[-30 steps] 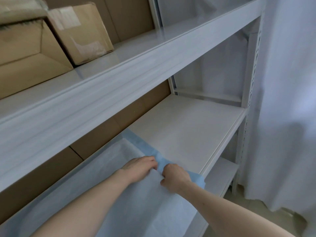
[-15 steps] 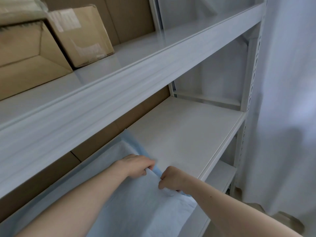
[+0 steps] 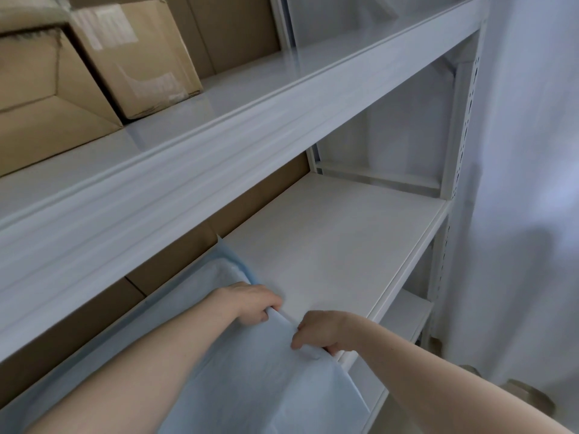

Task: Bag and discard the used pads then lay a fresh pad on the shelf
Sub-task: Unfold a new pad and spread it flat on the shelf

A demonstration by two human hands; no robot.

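Note:
A large pale pad (image 3: 250, 380) with a blue border lies on the left part of the white middle shelf (image 3: 338, 245), and its right edge is lifted and bunched. My left hand (image 3: 253, 303) grips that edge from above. My right hand (image 3: 322, 333) pinches the same edge near the shelf's front lip, where a corner of the pad hangs over the front. Both forearms reach in from the bottom of the view.
Two cardboard boxes (image 3: 131, 54) stand on the upper shelf (image 3: 219, 126) at the left. Brown cardboard (image 3: 263, 195) backs the middle shelf. A perforated white upright (image 3: 463, 126) stands at the right, with a white curtain (image 3: 532, 183) beyond it. A lower shelf (image 3: 404, 317) shows below.
Both hands have pulled the pad's right edge toward me and to the left, so more bare shelf shows. The edge went from flat to gathered and lifted.

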